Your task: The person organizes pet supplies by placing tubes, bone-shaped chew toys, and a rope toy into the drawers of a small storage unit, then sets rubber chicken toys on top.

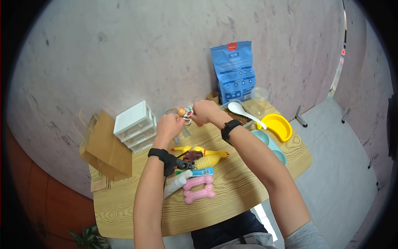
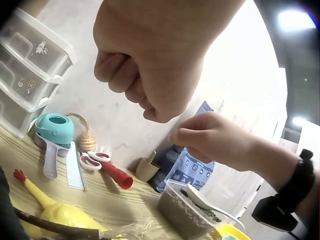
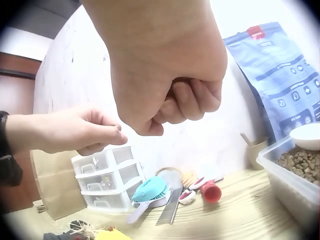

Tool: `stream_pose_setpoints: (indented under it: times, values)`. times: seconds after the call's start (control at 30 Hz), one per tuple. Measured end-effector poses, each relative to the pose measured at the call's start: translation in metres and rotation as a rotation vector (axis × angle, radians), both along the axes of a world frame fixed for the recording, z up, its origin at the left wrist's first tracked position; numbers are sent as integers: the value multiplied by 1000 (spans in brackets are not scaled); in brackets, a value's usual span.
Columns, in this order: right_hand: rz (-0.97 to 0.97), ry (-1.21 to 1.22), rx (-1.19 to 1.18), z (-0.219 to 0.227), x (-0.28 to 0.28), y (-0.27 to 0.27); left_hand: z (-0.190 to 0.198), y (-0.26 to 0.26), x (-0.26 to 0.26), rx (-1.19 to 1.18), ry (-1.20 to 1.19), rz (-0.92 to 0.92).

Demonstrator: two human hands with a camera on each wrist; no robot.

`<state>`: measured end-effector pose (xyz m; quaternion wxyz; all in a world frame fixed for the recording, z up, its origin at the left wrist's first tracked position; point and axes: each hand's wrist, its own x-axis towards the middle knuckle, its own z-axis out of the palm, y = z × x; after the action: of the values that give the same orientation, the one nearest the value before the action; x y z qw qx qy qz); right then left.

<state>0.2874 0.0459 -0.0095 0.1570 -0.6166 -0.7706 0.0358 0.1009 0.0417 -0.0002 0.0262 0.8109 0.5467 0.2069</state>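
Both hands are raised above the back of the table, close together but apart. The left hand has its fingers curled, thumb against the index finger. Similarly curled, the right hand is at its right. No object shows in either. Beyond and below them lie red-and-white-handled scissors, a red tube-like item, a metal comb, a teal brush and an orange-striped item.
White drawers and a paper bag stand left. Yellow rubber chickens and a pink spiky toy lie nearer. A blue bag, kibble tub, white spoon and yellow bowl are right.
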Motion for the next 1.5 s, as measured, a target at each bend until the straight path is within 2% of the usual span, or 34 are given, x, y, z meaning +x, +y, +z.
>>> stream_pose_setpoints:
  times: [0.2, 0.4, 0.8, 1.0, 1.07, 1.27, 1.37, 1.5]
  values:
    - [50, 96, 103, -8, 44, -11, 4, 16, 31, 10, 75, 40]
    - [36, 92, 26, -6, 60, -22, -3, 20, 29, 90, 33, 50]
    - [4, 58, -40, -3, 24, -31, -9, 3, -14, 81, -35, 105]
    - [-60, -13, -65, -8, -7, -15, -16, -6, -37, 28, -40, 174]
    - [-58, -23, -68, -9, -14, -11, -17, -3, -44, 30, 29, 123]
    - [-39, -56, -112, 7, -19, -6, -15, 8, -49, -6, -61, 63]
    - [-39, -55, 40, 1, -9, 6, -13, 18, -44, -21, -62, 58]
    - [-59, -31, 67, -9, -2, 22, -7, 22, -31, -109, 21, 85]
